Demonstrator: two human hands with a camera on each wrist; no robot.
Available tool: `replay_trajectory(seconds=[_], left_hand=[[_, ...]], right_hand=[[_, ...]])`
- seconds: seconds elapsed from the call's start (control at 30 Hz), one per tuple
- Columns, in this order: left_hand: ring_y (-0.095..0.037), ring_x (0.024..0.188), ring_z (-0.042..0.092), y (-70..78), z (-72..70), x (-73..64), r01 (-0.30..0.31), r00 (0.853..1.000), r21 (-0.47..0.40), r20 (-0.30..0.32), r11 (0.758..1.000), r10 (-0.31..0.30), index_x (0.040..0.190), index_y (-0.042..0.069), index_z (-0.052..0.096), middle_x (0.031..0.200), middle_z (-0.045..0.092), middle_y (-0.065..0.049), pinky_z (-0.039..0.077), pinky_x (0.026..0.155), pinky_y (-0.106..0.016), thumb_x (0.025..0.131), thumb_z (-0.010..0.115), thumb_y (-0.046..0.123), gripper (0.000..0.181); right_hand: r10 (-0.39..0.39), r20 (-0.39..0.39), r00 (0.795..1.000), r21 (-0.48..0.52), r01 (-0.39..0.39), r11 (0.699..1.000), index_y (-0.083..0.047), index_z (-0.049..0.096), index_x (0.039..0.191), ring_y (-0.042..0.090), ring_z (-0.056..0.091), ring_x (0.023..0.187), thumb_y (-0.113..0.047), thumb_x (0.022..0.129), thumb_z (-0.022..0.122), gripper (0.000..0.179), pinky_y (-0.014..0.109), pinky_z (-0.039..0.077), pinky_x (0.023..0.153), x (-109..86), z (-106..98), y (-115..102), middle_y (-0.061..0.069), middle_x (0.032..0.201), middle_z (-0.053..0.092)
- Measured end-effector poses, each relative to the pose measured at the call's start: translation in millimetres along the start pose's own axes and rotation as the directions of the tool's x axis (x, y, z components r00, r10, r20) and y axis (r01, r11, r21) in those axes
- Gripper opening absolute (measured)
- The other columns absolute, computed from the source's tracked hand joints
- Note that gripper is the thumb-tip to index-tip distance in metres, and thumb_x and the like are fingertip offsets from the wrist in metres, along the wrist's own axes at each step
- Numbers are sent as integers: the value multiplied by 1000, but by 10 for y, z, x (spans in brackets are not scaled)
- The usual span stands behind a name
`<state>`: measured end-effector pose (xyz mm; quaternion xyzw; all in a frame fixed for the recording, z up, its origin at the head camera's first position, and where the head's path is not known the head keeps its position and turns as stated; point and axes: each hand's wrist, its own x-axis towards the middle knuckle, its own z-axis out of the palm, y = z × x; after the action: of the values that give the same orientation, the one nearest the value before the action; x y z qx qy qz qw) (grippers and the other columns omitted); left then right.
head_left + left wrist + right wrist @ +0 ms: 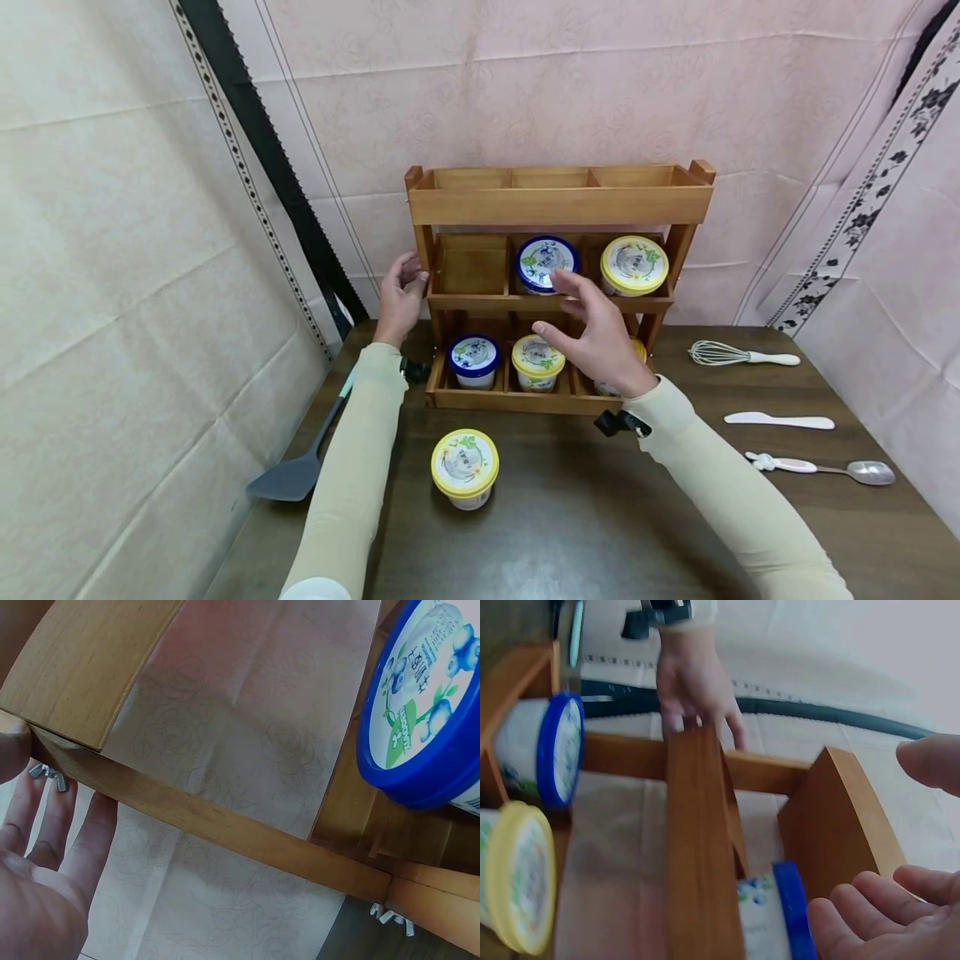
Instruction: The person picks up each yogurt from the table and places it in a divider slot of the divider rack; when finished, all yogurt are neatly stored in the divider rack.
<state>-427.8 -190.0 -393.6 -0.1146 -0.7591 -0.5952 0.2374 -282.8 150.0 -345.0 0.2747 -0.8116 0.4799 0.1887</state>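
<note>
A wooden three-tier rack (561, 207) stands at the back of the table. My left hand (399, 304) holds its left side post, thumb on one side and fingers on the other beside a wing nut (49, 776). My right hand (600, 342) hovers before the shelves, fingers spread and holding nothing. Just past its fingertips, a blue-lidded tub (542, 257) sits in the middle tier's centre compartment. To the right is a yellow-lidded tub (634, 263). Below are a blue-lidded tub (474, 357), a yellow-lidded tub (537, 357) and another, mostly hidden behind my right hand.
Another yellow-lidded tub (465, 463) stands on the table in front of the rack. A spatula (288, 478) lies beside my left forearm. On the right are a whisk (723, 353), a white knife (780, 420) and a spoon (870, 472). Pale cloth hangs behind and at both sides.
</note>
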Motion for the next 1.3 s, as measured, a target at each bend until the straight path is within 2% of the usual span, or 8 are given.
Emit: replay_trajectory(seconds=[0.2,0.37,0.53,0.8,0.97,1.17,1.3], left_hand=[[-27,125,60,0,-2,1,-8,1000,-3,-5,1000,8,148,24,58,136,65,-9,46,117,-48,108,63,17,41],[-28,126,60,19,-3,-6,-3,1000,1,-4,1000,3,148,24,58,137,65,-10,46,117,-48,108,62,17,41],[-27,126,60,27,-2,-8,-9,1000,-3,-5,1000,8,148,24,58,138,64,-9,47,117,-48,108,62,17,41],[-27,127,59,18,-3,-9,7,1000,-15,2,1000,-7,149,22,57,139,63,-10,47,118,-46,107,63,17,42],[-27,126,59,25,4,-16,3,1000,-6,-3,1000,-3,149,23,57,138,64,-10,46,118,-46,107,63,17,42],[-27,126,60,37,7,-28,-4,1000,6,-7,1000,4,149,25,57,138,65,-9,47,117,-47,108,62,18,42],[-27,126,60,29,6,-32,-2,1000,8,-8,1000,2,149,27,57,138,64,-8,47,117,-48,108,62,18,42]], right_hand=[[13,92,996,39,-17,999,-9,47,155,29,57,140,-25,97,78,67,55,52,112,-128,131,48,12,153,57],[31,141,990,39,-37,999,-16,52,151,26,61,134,-29,98,77,60,54,55,108,-216,243,92,5,146,63],[17,177,984,36,-23,999,-18,54,149,28,63,131,-28,99,76,56,52,57,104,-305,383,168,5,143,65],[43,262,964,49,-57,997,-18,55,149,30,63,130,-34,100,75,56,55,58,101,-481,623,238,5,142,65],[55,348,936,52,-78,996,-23,55,149,25,63,132,-41,99,75,57,55,55,106,-609,762,279,1,146,63],[44,469,882,97,-101,990,-18,53,152,32,59,139,-42,98,76,63,53,55,108,-749,894,338,2,154,57],[34,529,848,96,-99,990,-21,51,153,28,59,139,-43,96,78,66,48,57,107,-835,967,368,-2,154,57]])
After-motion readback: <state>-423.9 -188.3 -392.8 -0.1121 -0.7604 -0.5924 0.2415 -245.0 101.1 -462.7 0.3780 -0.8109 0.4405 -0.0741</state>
